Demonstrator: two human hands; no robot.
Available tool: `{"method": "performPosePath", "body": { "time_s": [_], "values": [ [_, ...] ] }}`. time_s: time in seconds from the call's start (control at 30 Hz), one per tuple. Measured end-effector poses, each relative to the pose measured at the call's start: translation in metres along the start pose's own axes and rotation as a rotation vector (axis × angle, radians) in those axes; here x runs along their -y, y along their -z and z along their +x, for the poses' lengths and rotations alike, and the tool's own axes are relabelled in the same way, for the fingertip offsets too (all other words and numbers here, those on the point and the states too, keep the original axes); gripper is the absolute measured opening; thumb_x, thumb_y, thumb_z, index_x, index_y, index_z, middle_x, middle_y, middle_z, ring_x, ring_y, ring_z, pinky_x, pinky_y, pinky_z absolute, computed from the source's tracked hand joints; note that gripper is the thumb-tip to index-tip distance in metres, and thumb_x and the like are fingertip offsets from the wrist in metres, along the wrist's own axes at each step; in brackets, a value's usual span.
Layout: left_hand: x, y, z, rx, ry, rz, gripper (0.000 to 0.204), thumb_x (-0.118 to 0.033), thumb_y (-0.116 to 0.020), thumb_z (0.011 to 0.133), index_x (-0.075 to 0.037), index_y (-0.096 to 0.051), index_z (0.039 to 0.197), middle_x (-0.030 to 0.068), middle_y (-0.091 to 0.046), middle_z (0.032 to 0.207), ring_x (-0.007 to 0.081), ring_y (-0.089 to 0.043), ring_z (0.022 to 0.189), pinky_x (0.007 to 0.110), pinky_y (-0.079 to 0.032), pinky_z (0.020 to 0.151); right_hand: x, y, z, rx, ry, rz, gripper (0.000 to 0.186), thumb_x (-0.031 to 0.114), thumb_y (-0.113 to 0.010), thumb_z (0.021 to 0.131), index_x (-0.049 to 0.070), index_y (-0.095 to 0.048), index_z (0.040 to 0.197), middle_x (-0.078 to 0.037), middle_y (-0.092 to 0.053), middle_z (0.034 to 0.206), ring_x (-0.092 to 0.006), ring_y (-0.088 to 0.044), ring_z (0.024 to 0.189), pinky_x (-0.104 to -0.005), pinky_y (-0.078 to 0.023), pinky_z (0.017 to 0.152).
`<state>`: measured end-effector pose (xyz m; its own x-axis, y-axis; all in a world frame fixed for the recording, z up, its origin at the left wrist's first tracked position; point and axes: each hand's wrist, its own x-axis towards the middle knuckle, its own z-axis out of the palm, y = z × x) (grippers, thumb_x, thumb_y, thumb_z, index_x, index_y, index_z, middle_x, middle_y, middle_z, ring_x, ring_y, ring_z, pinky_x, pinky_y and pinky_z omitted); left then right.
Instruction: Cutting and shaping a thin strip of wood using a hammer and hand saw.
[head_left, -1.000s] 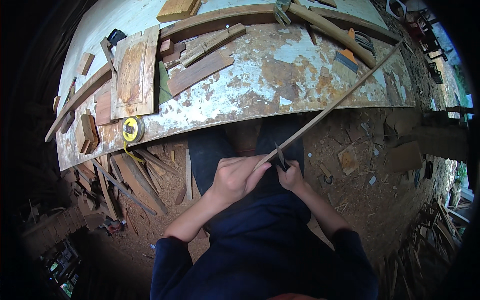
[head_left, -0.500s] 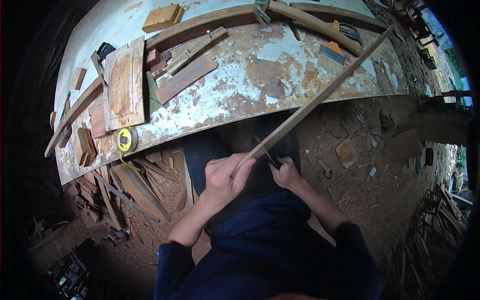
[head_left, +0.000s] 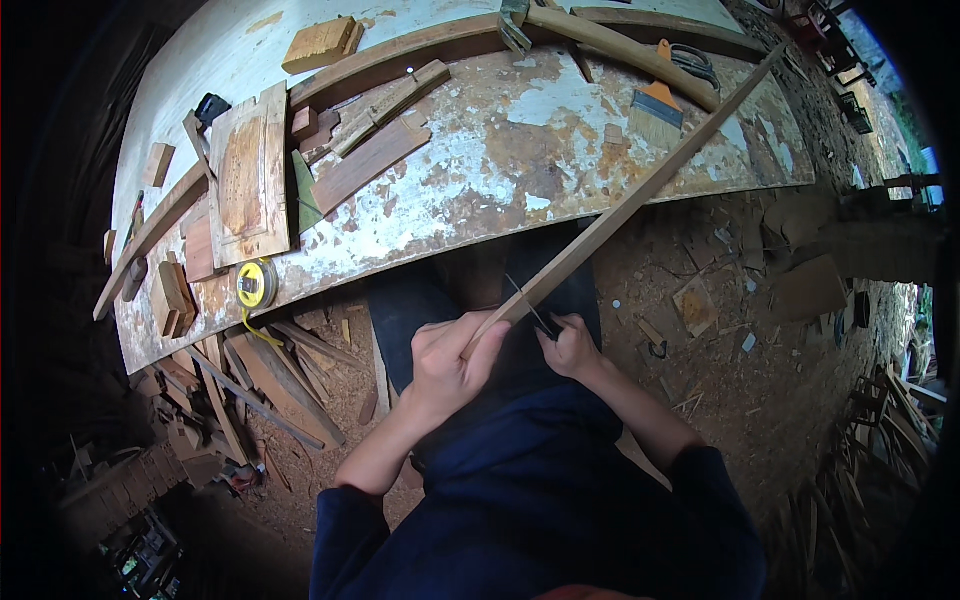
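A long, thin wooden strip (head_left: 640, 195) runs diagonally from my left hand (head_left: 455, 360) up to the right, over the worktable. My left fingers are wrapped round its near end. Below and to the right of it, my right hand (head_left: 572, 352) grips the dark handle of a thin-bladed tool (head_left: 520, 292), which looks like a knife. Its blade lies across the strip, a little beyond my left thumb. How far the blade bites into the wood cannot be made out.
The worn white worktable (head_left: 500, 190) holds a yellow tape measure (head_left: 256, 284), a panel (head_left: 250, 170), a hammer (head_left: 515, 25), a brush (head_left: 655, 105), and several boards and blocks. Offcuts (head_left: 260, 390) are heaped at the lower left; scraps (head_left: 695, 305) litter the floor on the right.
The blade has tilted and sits a little further left along the strip. The strip's far end has swung slightly upward. The whole view has shifted a little.
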<state>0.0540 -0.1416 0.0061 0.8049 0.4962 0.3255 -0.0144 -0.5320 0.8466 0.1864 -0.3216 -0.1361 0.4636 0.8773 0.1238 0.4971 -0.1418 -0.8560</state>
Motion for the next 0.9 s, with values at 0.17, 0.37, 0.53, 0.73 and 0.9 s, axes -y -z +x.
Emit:
{"method": "performPosePath", "body": {
  "time_s": [0.17, 0.37, 0.53, 0.73, 0.9],
  "values": [
    [0.013, -0.008, -0.005, 0.029, 0.017, 0.008, 0.008, -0.004, -0.074, 0.095, 0.002, -0.075, 0.1, 0.0095, -0.064, 0.063, 0.0214, -0.066, 0.052, 0.031, -0.05, 0.05, 0.011, 0.001, 0.011, -0.001, 0.007, 0.045, 0.018, 0.003, -0.067, 0.09, -0.006, -0.069, 0.106, -0.03, -0.066, 0.077, -0.0496, -0.067, 0.074, -0.0496, -0.054, 0.063],
    [0.011, -0.001, -0.005, 0.01, 0.066, 0.011, 0.008, -0.004, -0.075, 0.094, 0.002, -0.075, 0.1, 0.0111, -0.065, 0.065, 0.0236, -0.067, 0.053, 0.031, -0.051, 0.051, 0.0, 0.002, 0.002, 0.021, -0.059, 0.06, 0.009, 0.003, -0.063, 0.093, -0.006, -0.067, 0.092, -0.027, -0.067, 0.079, -0.0483, -0.068, 0.075, -0.0483, -0.053, 0.065],
    [-0.001, 0.004, 0.007, 0.015, -0.041, 0.031, 0.008, -0.004, -0.075, 0.094, 0.002, -0.075, 0.099, 0.0114, -0.068, 0.068, 0.0238, -0.068, 0.054, 0.031, -0.051, 0.052, -0.019, -0.009, -0.013, -0.013, -0.014, 0.078, 0.027, 0.001, -0.067, 0.088, -0.01, -0.068, 0.113, -0.031, -0.069, 0.085, -0.0492, -0.07, 0.079, -0.0479, -0.057, 0.068],
    [0.001, -0.004, -0.003, 0.075, -0.008, -0.007, 0.009, -0.006, -0.077, 0.093, 0.002, -0.075, 0.096, 0.0138, -0.068, 0.069, 0.0266, -0.069, 0.056, 0.035, -0.052, 0.052, 0.016, 0.007, 0.013, 0.004, -0.021, 0.106, 0.021, -0.001, -0.066, 0.087, -0.01, -0.069, 0.105, -0.031, -0.07, 0.086, -0.0486, -0.071, 0.082, -0.0456, -0.058, 0.069],
    [0.002, 0.003, -0.001, -0.005, 0.0, -0.014, 0.011, -0.006, -0.078, 0.092, 0.003, -0.075, 0.097, 0.0137, -0.069, 0.07, 0.0265, -0.07, 0.057, 0.034, -0.053, 0.053, -0.01, -0.001, 0.002, -0.006, 0.043, -0.078, 0.022, 0.0, -0.069, 0.084, -0.013, -0.069, 0.102, -0.031, -0.07, 0.086, -0.0476, -0.071, 0.078, -0.0457, -0.058, 0.068]
  ]
}}
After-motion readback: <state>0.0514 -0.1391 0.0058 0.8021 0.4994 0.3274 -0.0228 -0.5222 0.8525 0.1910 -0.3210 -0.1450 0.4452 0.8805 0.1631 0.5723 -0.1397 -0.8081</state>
